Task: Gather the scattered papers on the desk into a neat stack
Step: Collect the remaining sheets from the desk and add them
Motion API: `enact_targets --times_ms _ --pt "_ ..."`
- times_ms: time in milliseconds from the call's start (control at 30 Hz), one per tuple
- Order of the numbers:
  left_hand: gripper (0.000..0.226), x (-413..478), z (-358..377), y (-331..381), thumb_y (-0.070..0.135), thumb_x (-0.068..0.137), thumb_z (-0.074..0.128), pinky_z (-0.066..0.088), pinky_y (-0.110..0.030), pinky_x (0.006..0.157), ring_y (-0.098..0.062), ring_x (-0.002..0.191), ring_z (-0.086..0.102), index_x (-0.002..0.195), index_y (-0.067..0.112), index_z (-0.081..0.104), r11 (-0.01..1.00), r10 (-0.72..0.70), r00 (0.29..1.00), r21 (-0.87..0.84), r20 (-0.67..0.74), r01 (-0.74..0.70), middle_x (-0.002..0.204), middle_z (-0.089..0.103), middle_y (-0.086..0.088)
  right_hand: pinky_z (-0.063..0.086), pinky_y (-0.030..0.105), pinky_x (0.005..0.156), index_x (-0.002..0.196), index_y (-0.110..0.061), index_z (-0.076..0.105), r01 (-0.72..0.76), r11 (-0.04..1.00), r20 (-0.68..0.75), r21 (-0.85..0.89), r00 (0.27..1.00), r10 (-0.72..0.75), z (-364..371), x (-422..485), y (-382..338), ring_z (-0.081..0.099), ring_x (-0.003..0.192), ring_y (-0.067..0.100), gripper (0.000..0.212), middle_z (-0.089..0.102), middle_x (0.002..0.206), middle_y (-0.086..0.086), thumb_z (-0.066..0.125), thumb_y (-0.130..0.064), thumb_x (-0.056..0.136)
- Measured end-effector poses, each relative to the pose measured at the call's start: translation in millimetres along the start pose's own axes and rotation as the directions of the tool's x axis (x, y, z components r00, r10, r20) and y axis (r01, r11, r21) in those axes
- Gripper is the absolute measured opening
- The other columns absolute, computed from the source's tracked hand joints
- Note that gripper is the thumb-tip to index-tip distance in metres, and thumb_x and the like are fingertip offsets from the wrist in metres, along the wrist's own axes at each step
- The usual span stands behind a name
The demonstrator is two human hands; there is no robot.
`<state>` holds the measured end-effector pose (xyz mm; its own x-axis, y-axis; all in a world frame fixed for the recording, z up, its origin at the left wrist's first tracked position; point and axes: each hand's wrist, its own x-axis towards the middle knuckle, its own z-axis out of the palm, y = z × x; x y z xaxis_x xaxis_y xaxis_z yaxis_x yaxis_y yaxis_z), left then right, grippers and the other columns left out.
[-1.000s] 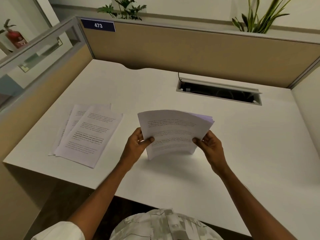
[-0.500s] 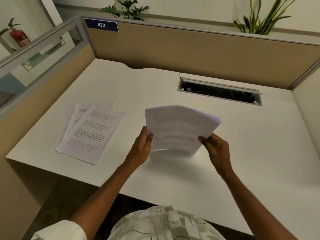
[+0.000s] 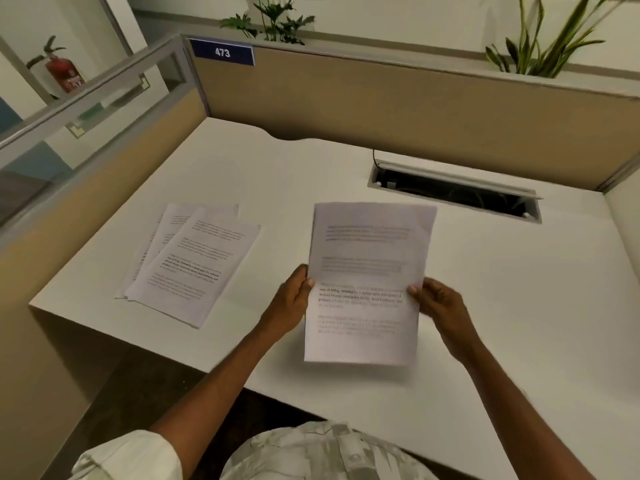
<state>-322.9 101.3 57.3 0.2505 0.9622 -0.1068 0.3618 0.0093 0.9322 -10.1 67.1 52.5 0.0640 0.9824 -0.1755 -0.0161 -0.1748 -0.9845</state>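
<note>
A stack of printed white papers (image 3: 367, 271) lies nearly flat over the middle of the white desk (image 3: 519, 306), printed side up. My left hand (image 3: 291, 303) grips its left edge and my right hand (image 3: 436, 303) grips its right edge, thumbs on top. Whether the stack touches the desk I cannot tell. To the left, a few loose printed sheets (image 3: 190, 261) lie fanned and overlapping on the desk, apart from both hands.
A cable slot (image 3: 457, 192) opens in the desk at the back right. Tan partition walls (image 3: 381, 109) enclose the back and left, with a glass panel (image 3: 86, 109) on the left. The desk's front edge runs close to my body.
The held stack has swung from standing on its long edge down to lying flat in portrait position, printed face up. Both hands kept their grip. The loose sheets on the left stayed put.
</note>
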Motion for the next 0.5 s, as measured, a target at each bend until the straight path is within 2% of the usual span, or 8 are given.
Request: enact_targets --times_ms 67,200,300,433,500 --pt "0.024 -3.2 -1.2 -3.0 0.022 0.11 0.035 0.054 -0.021 0.073 -0.018 0.098 0.069 0.125 0.014 0.052 0.998 -0.065 0.997 -0.016 0.035 0.066 0.113 0.071 -0.004 0.063 0.037 0.087 0.129 -0.012 0.07 -0.091 0.995 0.059 -0.042 0.994 0.094 3.4 0.0 11.4 0.075 0.112 0.03 0.027 0.078 0.121 0.006 0.063 -0.014 0.103" --pt "0.028 -12.1 -6.5 -16.9 0.021 0.109 0.037 0.057 -0.039 0.087 -0.026 0.11 0.068 0.133 0.017 0.052 0.957 -0.259 0.961 -0.105 0.098 0.269 0.123 0.069 -0.006 0.064 0.03 0.075 0.123 -0.008 0.072 -0.218 0.976 0.061 -0.029 0.974 0.219 9.9 -4.6 31.2 0.078 0.103 0.03 0.025 0.08 0.115 0.011 0.067 -0.014 0.099" --pt "0.029 -17.2 -14.2 -28.7 0.02 0.107 0.044 0.058 -0.043 0.094 -0.026 0.111 0.069 0.134 0.019 0.054 0.907 -0.362 0.927 -0.194 0.097 0.374 0.124 0.07 -0.008 0.062 0.025 0.069 0.113 -0.009 0.076 -0.302 0.953 0.051 -0.023 0.952 0.303 13.7 -4.0 39.2 0.08 0.093 0.028 0.02 0.081 0.11 0.013 0.071 -0.017 0.096" --pt "0.029 -19.7 -40.5 -44.9 0.009 0.103 0.046 0.062 -0.032 0.079 -0.019 0.092 0.075 0.128 0.015 0.061 0.847 -0.424 0.905 -0.338 0.037 0.41 0.115 0.073 -0.008 0.062 0.024 0.063 0.109 -0.006 0.076 -0.398 0.917 -0.008 0.022 0.917 0.398 17.9 -0.4 43.3 0.081 0.085 0.021 0.015 0.081 0.106 0.012 0.071 -0.013 0.097" --pt "0.029 -18.6 -65.4 -52.4 0.004 0.1 0.048 0.062 -0.032 0.08 -0.021 0.088 0.073 0.124 0.011 0.064 0.832 -0.467 0.882 -0.367 -0.06 0.416 0.114 0.072 -0.013 0.062 0.023 0.062 0.11 -0.005 0.076 -0.422 0.904 -0.074 0.072 0.901 0.427 18.4 2.4 42.8 0.08 0.081 0.018 0.015 0.081 0.105 0.013 0.07 -0.009 0.097"
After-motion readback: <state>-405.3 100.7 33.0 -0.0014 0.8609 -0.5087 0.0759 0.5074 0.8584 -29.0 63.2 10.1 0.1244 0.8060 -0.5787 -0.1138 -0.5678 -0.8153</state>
